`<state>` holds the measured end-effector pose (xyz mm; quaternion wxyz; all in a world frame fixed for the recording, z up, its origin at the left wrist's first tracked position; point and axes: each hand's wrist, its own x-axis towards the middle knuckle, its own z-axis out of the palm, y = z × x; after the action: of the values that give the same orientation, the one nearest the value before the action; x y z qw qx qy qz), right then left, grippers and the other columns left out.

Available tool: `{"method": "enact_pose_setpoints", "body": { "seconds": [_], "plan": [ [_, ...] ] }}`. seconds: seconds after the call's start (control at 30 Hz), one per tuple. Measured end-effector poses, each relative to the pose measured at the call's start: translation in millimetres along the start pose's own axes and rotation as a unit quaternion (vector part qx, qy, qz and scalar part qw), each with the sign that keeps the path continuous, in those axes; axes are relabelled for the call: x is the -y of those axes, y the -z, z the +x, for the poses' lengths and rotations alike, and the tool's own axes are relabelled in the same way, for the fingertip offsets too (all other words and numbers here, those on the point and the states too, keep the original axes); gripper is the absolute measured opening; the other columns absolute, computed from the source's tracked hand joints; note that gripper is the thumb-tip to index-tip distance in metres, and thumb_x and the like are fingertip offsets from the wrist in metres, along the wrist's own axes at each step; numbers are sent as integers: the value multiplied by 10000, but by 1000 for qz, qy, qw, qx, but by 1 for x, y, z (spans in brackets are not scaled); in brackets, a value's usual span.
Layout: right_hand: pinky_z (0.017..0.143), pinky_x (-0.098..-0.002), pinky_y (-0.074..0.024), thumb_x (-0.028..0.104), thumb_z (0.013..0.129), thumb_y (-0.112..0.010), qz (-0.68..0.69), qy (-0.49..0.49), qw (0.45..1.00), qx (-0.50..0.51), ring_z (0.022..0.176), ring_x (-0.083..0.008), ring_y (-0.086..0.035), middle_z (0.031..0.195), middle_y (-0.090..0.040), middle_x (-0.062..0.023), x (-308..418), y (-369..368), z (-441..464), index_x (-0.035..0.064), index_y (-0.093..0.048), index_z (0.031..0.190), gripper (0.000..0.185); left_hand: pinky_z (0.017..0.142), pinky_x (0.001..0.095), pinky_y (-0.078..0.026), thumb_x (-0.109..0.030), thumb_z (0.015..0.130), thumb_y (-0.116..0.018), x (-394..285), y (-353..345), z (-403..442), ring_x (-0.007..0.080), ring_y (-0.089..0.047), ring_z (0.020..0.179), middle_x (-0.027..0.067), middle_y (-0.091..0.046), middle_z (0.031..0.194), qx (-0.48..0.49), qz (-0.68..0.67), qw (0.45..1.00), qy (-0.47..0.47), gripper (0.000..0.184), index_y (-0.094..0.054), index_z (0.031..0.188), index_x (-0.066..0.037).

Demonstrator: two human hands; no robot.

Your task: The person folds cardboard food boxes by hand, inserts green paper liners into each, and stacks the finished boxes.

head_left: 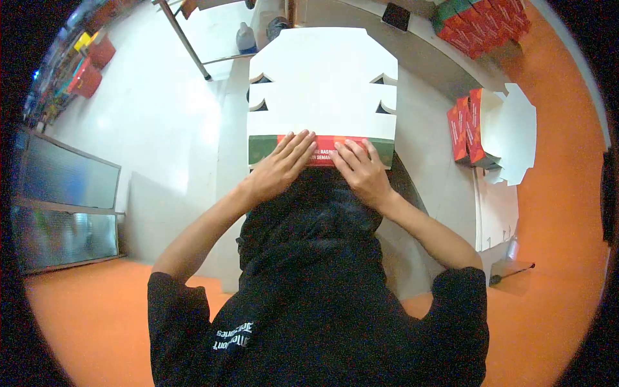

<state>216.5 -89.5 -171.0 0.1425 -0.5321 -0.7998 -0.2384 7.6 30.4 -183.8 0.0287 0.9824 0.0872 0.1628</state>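
Note:
A large white cardboard sheet (322, 84) with slots at both sides lies in front of my body. Its near edge is a folded red and green printed flap (264, 149). My left hand (284, 166) rests flat on the left half of this flap, fingers stretched out. On the right half lies my right hand (362, 169), its fingers extended and slightly apart over the printed text. Both hands press on the cardboard from above, and neither is wrapped around anything.
Partly folded red and white boxes (474, 126) stand at the right. Stacked red boxes (483, 26) are at the upper right. Red containers (87, 77) sit at the far left, and a bottle (245, 39) stands beyond the sheet.

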Motion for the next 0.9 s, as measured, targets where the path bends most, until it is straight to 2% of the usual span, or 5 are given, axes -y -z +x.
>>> {"method": "enact_pose_setpoints", "body": {
  "seconds": [0.47, 0.6, 0.73, 0.83, 0.9],
  "plan": [
    [890, -454, -492, 147, 798, -510, -117, 104, 986, 59, 1020, -391, -589, 1080, -608, -241, -4, -26, -2, -105, -604, 1038, 361, 1094, 461, -270, -154, 857, -416, -26, -22, 10, 380, -362, 1298, 270, -398, 1357, 19, 278, 959, 57, 501, -414, 1285, 106],
    [829, -417, -520, 125, 800, -503, -84, 106, 990, 49, 981, -347, -604, 1015, -619, -213, -7, -18, 3, -71, -603, 1030, 318, 1072, 449, -305, -140, 840, -437, -17, -16, 7, 364, -395, 1272, 245, -417, 1347, 8, 210, 977, 33, 486, -438, 1269, 87],
    [812, -392, -488, 173, 765, -592, 65, 9, 994, 89, 921, -292, -586, 966, -584, -148, -8, 7, 21, 14, -547, 1134, 404, 1094, 455, -272, -122, 799, -509, -8, 11, 11, 347, -353, 1300, 188, -389, 1384, 34, 50, 997, 54, 519, -434, 1291, 25],
    [818, -374, -432, 260, 686, -723, 51, -20, 998, 10, 887, -257, -565, 986, -549, -101, -5, 27, 35, 69, -472, 1214, 615, 1059, 452, -300, -123, 773, -547, -9, 26, 6, 324, -390, 1261, 161, -419, 1345, -24, 87, 996, 17, 522, -465, 1280, -29],
    [810, -366, -441, 257, 683, -732, 105, -78, 989, 73, 913, -250, -571, 985, -559, -101, -4, 33, 40, 64, -466, 1219, 628, 1005, 440, -320, -115, 764, -578, -13, 32, 1, 301, -409, 1230, 152, -435, 1308, -41, 135, 990, 6, 547, -452, 1294, -56]
  ]
}}
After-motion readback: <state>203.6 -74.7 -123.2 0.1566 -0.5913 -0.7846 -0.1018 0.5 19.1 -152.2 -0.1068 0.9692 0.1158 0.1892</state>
